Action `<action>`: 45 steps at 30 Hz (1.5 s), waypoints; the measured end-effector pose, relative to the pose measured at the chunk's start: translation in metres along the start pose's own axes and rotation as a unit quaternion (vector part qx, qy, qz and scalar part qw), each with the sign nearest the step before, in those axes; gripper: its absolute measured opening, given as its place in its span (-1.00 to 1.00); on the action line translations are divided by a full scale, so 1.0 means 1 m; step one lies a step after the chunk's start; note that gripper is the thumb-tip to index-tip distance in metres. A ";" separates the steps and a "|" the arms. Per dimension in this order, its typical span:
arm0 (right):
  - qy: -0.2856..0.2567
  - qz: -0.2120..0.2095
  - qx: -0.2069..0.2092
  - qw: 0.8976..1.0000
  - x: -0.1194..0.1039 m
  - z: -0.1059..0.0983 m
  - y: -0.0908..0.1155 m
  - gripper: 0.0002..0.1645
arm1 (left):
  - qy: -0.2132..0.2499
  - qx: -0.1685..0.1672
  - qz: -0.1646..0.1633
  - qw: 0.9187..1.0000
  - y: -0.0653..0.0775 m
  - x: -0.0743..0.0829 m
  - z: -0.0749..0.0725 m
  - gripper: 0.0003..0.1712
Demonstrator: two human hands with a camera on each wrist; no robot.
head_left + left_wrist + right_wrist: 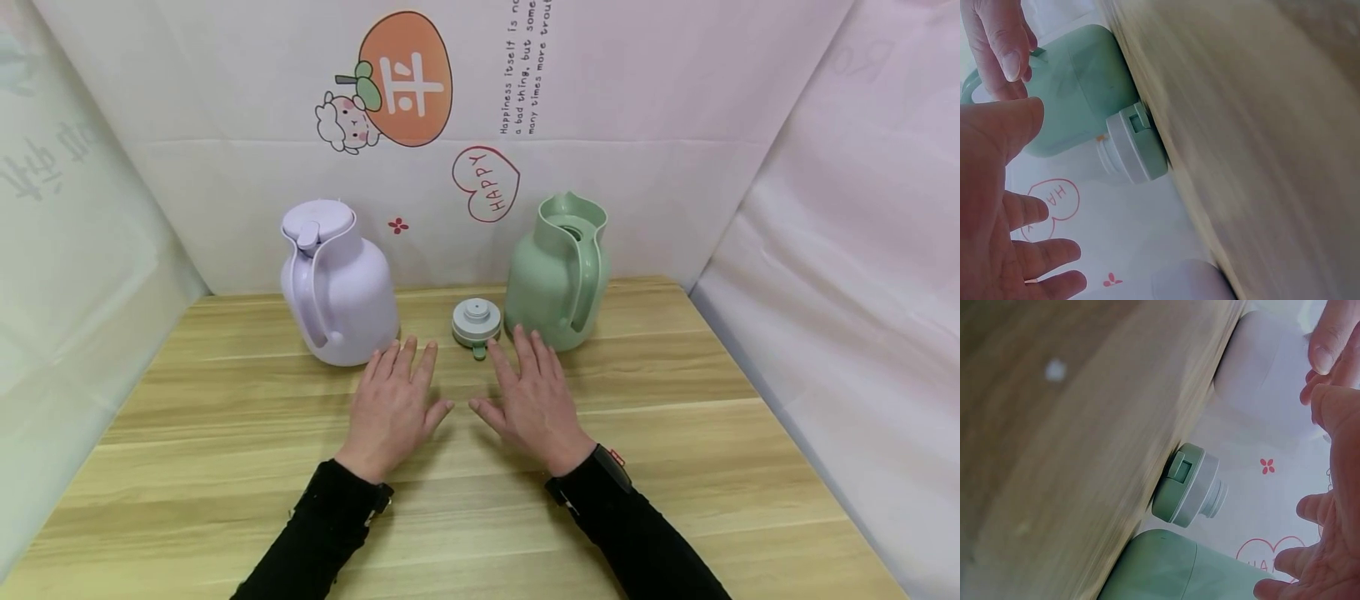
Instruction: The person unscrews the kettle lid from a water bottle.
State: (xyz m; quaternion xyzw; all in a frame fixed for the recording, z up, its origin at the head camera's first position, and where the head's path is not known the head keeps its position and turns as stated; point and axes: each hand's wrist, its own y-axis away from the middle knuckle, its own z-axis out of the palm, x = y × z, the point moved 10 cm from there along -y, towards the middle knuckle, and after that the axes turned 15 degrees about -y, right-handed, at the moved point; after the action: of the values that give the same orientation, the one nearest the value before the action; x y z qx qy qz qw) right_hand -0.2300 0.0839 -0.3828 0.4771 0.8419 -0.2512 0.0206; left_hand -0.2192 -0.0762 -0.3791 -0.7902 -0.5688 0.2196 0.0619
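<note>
My left hand is spread palm down with nothing in it, its fingertips just in front of a lilac thermos jug with its lid on. My right hand, also spread and holding nothing, reaches toward a green thermos jug whose mouth is uncovered. Between the two jugs sits a lid, grey on top with a green tab toward me; it lies upside down. In the left wrist view, the lid stands beside the green jug. Both thumbs point inward, apart from each other.
The wooden table runs back to a white printed cloth hanging behind the jugs. More pale cloth hangs at the left and right sides. Both jugs' handles face the front.
</note>
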 end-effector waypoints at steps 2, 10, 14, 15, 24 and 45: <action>-0.005 -0.003 0.004 1.000 -0.001 -0.001 0.000 0.03 | 0.000 -0.004 0.001 1.000 0.000 0.000 -0.001 -0.05; -0.015 0.011 -0.011 1.000 0.001 0.002 -0.001 0.04 | 0.037 0.004 -0.007 0.999 -0.003 -0.006 -0.011 -0.07; -0.016 0.012 -0.014 1.000 0.000 0.002 -0.002 0.04 | 0.057 0.016 -0.008 0.998 -0.003 -0.009 -0.014 -0.06; -0.017 0.012 -0.015 1.000 0.000 0.002 -0.002 0.05 | 0.062 0.019 -0.008 0.998 -0.003 -0.010 -0.015 -0.06; -0.057 0.023 -0.023 0.998 0.002 0.005 -0.007 0.04 | 0.156 0.009 -0.029 0.987 -0.004 -0.020 -0.018 -0.06; -0.221 0.047 -0.015 0.974 -0.012 0.011 -0.044 0.00 | 0.357 0.186 -0.139 0.905 0.016 -0.064 -0.054 -0.36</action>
State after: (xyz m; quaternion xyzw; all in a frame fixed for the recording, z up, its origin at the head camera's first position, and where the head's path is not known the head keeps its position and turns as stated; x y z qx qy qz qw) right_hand -0.2616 0.0505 -0.3713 0.4483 0.7967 -0.3369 0.2254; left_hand -0.1994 -0.1330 -0.3185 -0.7026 -0.5619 0.0140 0.4364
